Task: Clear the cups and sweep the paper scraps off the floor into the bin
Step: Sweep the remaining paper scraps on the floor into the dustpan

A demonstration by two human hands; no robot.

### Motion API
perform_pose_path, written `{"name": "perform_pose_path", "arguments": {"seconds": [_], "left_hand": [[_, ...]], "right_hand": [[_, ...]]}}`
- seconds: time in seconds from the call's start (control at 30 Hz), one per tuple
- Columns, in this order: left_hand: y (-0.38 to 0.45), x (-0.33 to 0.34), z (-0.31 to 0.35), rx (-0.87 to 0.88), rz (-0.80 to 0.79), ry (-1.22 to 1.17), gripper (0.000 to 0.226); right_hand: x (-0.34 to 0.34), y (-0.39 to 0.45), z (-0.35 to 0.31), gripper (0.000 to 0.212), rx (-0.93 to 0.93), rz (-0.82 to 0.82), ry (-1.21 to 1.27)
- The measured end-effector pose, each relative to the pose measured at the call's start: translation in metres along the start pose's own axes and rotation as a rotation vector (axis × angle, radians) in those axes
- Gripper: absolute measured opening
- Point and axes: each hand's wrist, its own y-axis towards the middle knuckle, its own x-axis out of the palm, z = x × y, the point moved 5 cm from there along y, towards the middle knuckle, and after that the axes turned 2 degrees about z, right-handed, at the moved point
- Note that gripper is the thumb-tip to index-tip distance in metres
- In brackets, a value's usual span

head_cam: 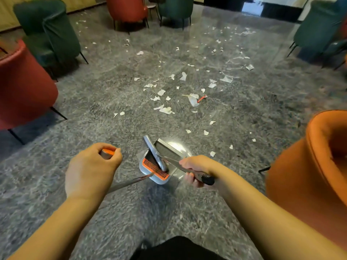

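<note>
Room: a lounge with a polished grey marble floor [112, 102], seen from above by a standing person looking down past both bare forearms.
Chairs: two red armchairs, one at the left edge [22, 87] and one far in the middle [127, 8]; green armchairs at far left [50, 30], far middle [176, 8] and far right [319, 27]; an orange armchair [309, 175] near on the right.
Paper scraps: white paper scraps [193, 99] lie scattered over the floor from just beyond the dustpan out to the far chairs, thickest in the middle; a small red strip [202, 98] lies among them.
Dustpan: a grey dustpan [159, 166] with an orange comb edge sits low near the floor in the middle, between the two hands, its dark mouth turned toward the scraps.
Broom: the grey broom head [152, 149] lies across the dustpan, touching it.
Left hand: the left hand [90, 171] has its fingers curled round the orange-and-grey top of a metal handle [129, 182] that runs down to the dustpan.
Right hand: the right hand [195, 169] has its fingers wrapped round the second metal handle with a black grip end [207, 180], which runs toward the broom head.
Clothing: dark fabric shows at the bottom edge, between the forearms.
</note>
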Motion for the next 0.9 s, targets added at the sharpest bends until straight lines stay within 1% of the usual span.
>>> {"name": "perform_pose_path", "arguments": {"seconds": [0.07,0.1,0.2,0.3,0.47,0.6,0.77,0.9], "left_hand": [[0.035,0.013,0.007,-0.001,-0.003,-0.008,0.008],[0.051,0.018,0.01,0.0,-0.004,-0.013,0.008],[0.112,0.038,0.014,0.021,-0.004,0.002,0.006],[0.174,0.055,0.019,0.024,-0.023,-0.032,0.008],[0.268,0.076,0.039,0.055,-0.083,-0.018,0.01],[0.326,0.094,0.048,0.094,-0.086,-0.015,0.008],[0.394,0.124,0.062,0.099,-0.104,-0.017,0.007],[0.454,0.16,0.08,0.05,-0.105,0.007,0.009]], "right_hand": [[-0.003,0.019,-0.031,0.017,0.02,-0.006,0.002],[-0.005,0.028,-0.045,0.02,0.018,-0.003,0.004],[-0.008,0.06,-0.098,0.039,-0.021,0.05,0.038],[-0.005,0.087,-0.148,0.046,-0.049,0.065,0.088],[-0.001,0.122,-0.226,0.041,-0.036,0.088,0.149],[-0.003,0.147,-0.27,0.039,-0.051,0.108,0.215],[-0.017,0.192,-0.325,0.036,-0.027,0.091,0.208],[-0.038,0.232,-0.379,0.033,-0.006,0.065,0.192]]}}
